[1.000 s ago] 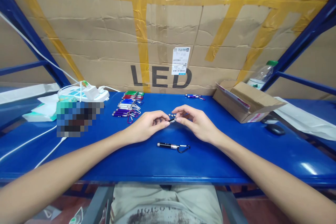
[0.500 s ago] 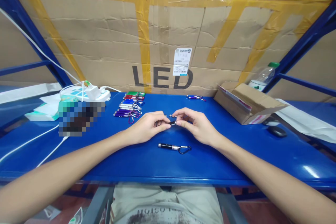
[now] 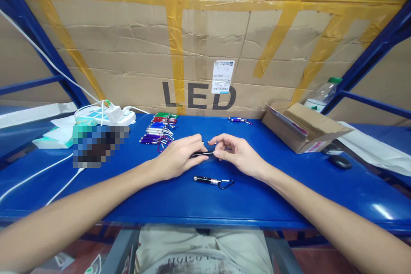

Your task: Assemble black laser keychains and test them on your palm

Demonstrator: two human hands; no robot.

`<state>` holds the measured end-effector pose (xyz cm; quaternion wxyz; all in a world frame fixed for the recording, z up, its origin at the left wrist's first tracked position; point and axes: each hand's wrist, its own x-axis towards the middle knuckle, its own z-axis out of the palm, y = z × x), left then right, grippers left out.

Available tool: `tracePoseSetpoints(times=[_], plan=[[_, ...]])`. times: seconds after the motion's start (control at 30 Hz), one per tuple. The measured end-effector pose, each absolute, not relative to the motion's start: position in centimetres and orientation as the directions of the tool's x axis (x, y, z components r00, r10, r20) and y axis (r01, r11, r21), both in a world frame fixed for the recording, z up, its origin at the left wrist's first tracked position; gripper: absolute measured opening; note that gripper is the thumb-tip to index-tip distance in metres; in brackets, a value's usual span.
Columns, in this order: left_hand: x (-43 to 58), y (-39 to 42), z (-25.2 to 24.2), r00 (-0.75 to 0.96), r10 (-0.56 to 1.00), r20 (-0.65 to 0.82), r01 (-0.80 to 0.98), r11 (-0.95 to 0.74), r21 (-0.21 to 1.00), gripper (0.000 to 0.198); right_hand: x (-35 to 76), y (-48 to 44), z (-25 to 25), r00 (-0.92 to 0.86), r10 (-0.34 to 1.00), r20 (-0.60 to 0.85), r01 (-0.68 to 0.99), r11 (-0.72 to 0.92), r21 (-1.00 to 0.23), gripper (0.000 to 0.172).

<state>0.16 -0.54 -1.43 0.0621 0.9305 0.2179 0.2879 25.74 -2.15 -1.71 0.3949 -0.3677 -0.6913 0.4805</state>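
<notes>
My left hand [image 3: 183, 157] is closed round a slim black keychain flashlight [image 3: 203, 153], held level just above the table. My right hand [image 3: 241, 153] pinches the same flashlight at its right end between thumb and fingers. A small dark piece shows by the right index fingertip, too small to make out. Nearer to me, a second black flashlight [image 3: 205, 180] lies on the table with a black carabiner clip [image 3: 226, 184] at its right end. Left of my left hand, keychain flashlights [image 3: 156, 130] in green, red, blue, silver and purple lie in a column.
A blue flashlight [image 3: 236, 119] lies at the back of the blue table [image 3: 257, 203]. On the right are an open cardboard box [image 3: 305, 130], a black mouse [image 3: 339, 161] and a bottle [image 3: 323, 94]. A power strip [image 3: 93, 114], tissues [image 3: 54, 139] and white cables stand left.
Between my hands, more of the black flashlight now shows, as my left thumb has dropped below it. My right hand has shifted slightly; the second black flashlight has stayed put.
</notes>
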Motion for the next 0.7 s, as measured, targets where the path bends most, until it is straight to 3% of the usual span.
tracePoseSetpoints(times=[0.23, 0.4, 0.5, 0.7], plan=[[0.47, -0.68, -0.76, 0.771, 0.147, 0.619, 0.418, -0.851, -0.318, 0.024, 25.55, -2.49, -1.39, -0.438, 0.899, 0.003, -0.086, -0.039, -0.995, 0.043], [0.56, -0.9, -0.38, 0.802, 0.035, 0.596, 0.415, -0.751, -0.514, 0.021, 25.61, -2.44, -1.56, -0.463, 0.884, -0.06, -0.131, -0.135, -0.982, 0.044], [0.51, -0.78, -0.47, 0.802, 0.063, 0.594, 0.413, -0.777, -0.475, 0.022, 25.63, -2.14, -1.93, -0.457, 0.89, -0.007, -0.098, -0.058, -0.994, 0.041], [0.23, -0.23, -1.01, 0.734, 0.34, 0.588, 0.445, -0.895, -0.037, 0.031, 25.42, -1.74, -2.13, -0.401, 0.898, 0.184, 0.052, 0.222, -0.974, 0.038]])
